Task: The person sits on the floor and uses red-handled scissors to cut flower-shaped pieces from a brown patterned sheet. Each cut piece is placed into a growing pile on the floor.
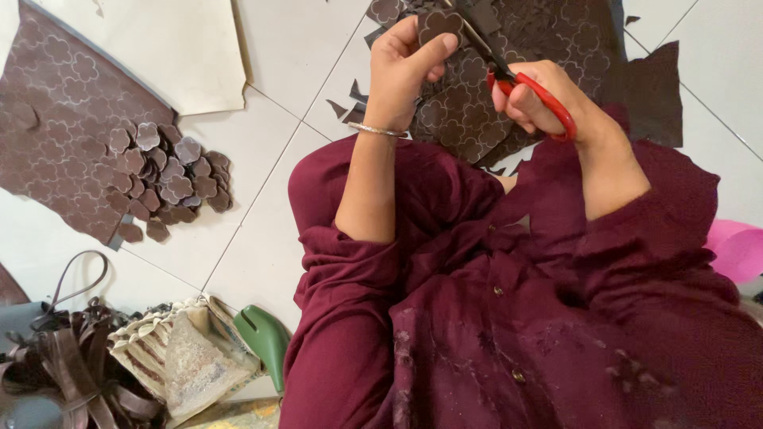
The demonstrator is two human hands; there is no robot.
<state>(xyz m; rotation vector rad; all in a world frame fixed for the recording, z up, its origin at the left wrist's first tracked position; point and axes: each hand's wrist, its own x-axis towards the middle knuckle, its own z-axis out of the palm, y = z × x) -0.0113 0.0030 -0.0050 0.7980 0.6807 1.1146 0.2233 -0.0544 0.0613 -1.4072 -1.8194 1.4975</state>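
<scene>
Floor [262, 230] of pale tiles carries everything. Brown embossed sheet [469, 111] lies at 12 o'clock under both hands, long axis running 11 to 5. Second brown sheet [56, 127] at 10 o'clock bears a pile of cut flower pieces [163, 171]. No container holds pieces. Left hand [401, 67] pinches one flower piece [439, 22], which is just left of the blades. Right hand [528, 99] is clenched through red-handled scissors [540, 91], blades pointing toward 11 o'clock; both hands equally near.

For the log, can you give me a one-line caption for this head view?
Left hand holds a brown flower-shaped piece while the right hand cuts it with red-handled scissors.
</scene>
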